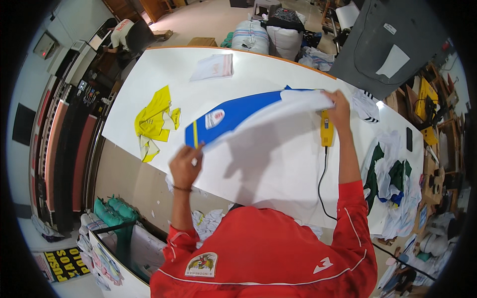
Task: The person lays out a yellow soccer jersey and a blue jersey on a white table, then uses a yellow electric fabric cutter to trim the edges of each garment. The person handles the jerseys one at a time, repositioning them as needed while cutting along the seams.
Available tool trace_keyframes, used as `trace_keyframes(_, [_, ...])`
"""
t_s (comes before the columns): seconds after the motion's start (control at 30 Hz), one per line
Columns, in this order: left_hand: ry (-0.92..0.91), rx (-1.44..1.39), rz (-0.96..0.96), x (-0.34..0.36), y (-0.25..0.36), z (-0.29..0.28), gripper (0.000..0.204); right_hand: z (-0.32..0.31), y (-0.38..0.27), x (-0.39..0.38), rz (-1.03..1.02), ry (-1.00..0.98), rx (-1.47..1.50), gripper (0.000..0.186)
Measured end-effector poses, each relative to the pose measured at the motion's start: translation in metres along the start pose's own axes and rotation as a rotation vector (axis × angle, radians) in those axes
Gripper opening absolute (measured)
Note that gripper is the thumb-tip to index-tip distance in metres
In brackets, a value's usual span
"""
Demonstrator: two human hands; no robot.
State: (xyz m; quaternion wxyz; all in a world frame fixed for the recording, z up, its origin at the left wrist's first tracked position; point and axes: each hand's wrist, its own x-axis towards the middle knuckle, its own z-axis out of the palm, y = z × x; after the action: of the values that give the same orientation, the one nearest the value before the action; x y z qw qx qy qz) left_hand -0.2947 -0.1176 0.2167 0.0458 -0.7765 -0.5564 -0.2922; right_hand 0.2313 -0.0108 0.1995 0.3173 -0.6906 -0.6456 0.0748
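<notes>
A blue fabric piece [238, 112] with a white underside, a yellow stripe and a small white badge is stretched over the white table [278, 188]. My left hand [186, 168] pinches its near left corner by the yellow stripe. At its far right end my right hand [340, 110] grips the white side, which is curled over and slightly blurred. The cloth is raised and casts a shadow on the table. Just below my right hand lies a yellow corded hand tool [326, 130], its black cord running toward me.
Yellow fabric pieces [156, 119] lie on the left; a folded pale cloth or packet [212, 67] is at the back. Striped white fabric [365, 106], a black phone [409, 139] and a heap of scraps [392, 184] are on the right. A person [121, 36] sits far left.
</notes>
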Motion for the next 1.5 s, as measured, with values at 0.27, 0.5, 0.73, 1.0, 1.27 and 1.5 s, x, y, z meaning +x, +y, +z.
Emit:
trace_keyframes(0.27, [-0.584, -0.403, -0.121, -0.109, 0.051, 0.090, 0.020, 0.084, 0.108, -0.123, 0.233, 0.091, -0.061, 0.069])
trace_keyframes(0.5, [-0.465, -0.392, -0.021, -0.051, 0.039, 0.167, 0.028, 0.121, 0.171, -0.072, 0.664, 0.056, 0.356, 0.068])
trace_keyframes(0.73, [-0.700, -0.060, -0.024, -0.009, 0.032, 0.220, 0.088, 0.117, 0.176, -0.026, 0.757, -0.150, 0.378, 0.071])
trace_keyframes(1.0, [-0.788, 0.084, -0.210, -0.054, 0.030, 0.219, 0.119, 0.089, 0.191, -0.071, 0.895, 0.030, 1.158, 0.061])
trace_keyframes(1.27, [-0.613, 0.045, -0.183, -0.101, 0.042, 0.195, 0.110, 0.052, 0.096, -0.151, 0.753, -0.225, 1.088, 0.068])
trace_keyframes(1.5, [-0.847, 0.060, -0.278, -0.116, 0.068, 0.136, 0.084, 0.068, 0.087, -0.171, 0.814, -0.254, 0.644, 0.090])
